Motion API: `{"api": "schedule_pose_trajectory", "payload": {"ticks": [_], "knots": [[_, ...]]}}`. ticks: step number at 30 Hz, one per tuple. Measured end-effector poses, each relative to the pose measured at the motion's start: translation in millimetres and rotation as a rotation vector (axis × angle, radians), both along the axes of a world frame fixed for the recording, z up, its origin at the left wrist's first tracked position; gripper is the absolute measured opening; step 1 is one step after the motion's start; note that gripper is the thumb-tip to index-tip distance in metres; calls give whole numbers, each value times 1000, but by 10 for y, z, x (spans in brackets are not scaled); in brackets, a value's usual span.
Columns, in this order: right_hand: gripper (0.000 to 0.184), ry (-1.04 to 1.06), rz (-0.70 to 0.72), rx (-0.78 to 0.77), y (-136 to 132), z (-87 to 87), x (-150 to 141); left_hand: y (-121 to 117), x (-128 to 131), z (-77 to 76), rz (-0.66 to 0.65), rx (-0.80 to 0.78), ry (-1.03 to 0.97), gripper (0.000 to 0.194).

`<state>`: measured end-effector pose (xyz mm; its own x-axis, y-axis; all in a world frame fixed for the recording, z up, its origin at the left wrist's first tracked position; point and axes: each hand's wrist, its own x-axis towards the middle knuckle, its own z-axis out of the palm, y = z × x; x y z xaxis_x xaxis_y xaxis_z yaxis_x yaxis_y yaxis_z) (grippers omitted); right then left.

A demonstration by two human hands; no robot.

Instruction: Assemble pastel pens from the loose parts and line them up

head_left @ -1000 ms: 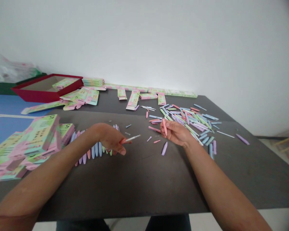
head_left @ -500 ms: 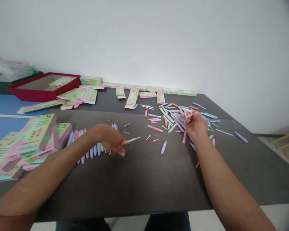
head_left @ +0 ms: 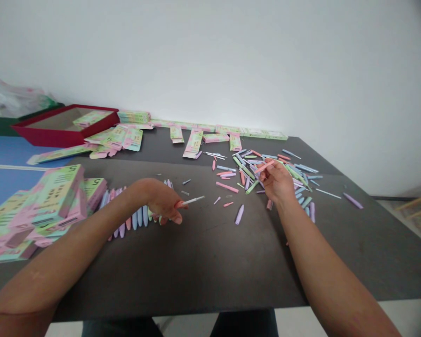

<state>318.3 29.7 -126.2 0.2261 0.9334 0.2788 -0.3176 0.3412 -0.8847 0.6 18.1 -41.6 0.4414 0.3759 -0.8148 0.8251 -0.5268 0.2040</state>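
My left hand [head_left: 161, 200] is closed on a coral pen part with a white refill [head_left: 194, 200] sticking out to the right. Beneath and beside that hand lies a row of pastel pens [head_left: 135, 219], partly hidden by my wrist and fingers. My right hand [head_left: 278, 183] pinches a coral pen barrel [head_left: 265, 166] between thumb and fingers, just over a heap of loose pen parts [head_left: 247, 168] in lilac, green, blue and coral. Between the hands lie a lilac barrel [head_left: 239, 214], a coral barrel [head_left: 227, 187] and small caps.
Printed pen boxes [head_left: 52, 196] are stacked at the left. Flattened cartons [head_left: 115, 138] lie behind them, near a red box tray [head_left: 49, 135]. More cartons line the wall at the back of the dark table [head_left: 214, 271]. A lilac barrel [head_left: 353, 201] lies far right.
My right hand has drawn back slightly left from the heap, and a coral barrel now shows clearly in its fingers. My left hand stays nearly still with the refill.
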Motion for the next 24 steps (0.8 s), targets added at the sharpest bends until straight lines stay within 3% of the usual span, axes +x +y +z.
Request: {"api": "schedule_pose_trajectory", "payload": {"ticks": [19,21,24], "knots": [[31,-157,148,-39,-65,6,-152,-13,-16,-17,-6,42,-26,26],[27,-282,91,-51,-45,-34,-139,-16,-8,-7,-17,38,-23,27],[22,-724,-57,-74,-13,-105,-129,-17,6,3,-16,22,-4,30]]}}
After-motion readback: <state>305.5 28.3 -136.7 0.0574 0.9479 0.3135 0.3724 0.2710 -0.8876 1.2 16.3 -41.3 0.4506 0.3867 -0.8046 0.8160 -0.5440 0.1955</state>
